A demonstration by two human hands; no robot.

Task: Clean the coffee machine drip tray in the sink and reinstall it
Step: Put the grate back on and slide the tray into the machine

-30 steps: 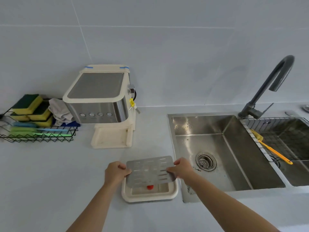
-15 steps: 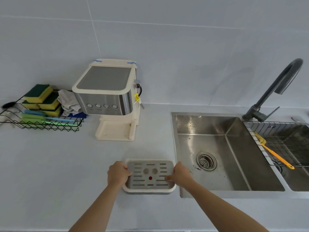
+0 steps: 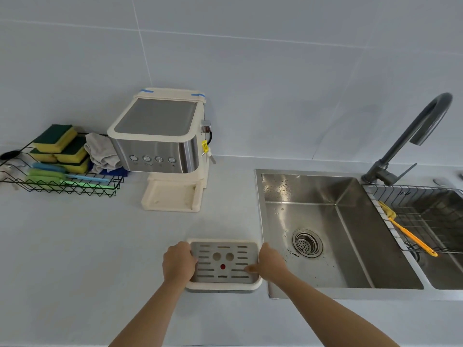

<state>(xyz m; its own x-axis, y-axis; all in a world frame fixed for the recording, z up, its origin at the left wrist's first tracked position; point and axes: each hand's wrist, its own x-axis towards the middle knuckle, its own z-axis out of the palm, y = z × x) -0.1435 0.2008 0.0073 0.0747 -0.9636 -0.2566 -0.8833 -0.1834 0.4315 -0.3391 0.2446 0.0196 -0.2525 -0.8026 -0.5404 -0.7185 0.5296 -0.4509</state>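
Drip tray: cream, on the counter, between both hands, metal grate seated on top.
Left hand: fingers curled over the tray's left edge, gripping it.
Right hand: at the right edge, fingertips resting on the grate; whether it grips the rim is unclear.
Sink: steel, just right of the right hand, drain in its floor.
Coffee machine: beyond the fingers, well apart, base platform bare.
Wire rack: far left, with sponges.
Tap: far right.
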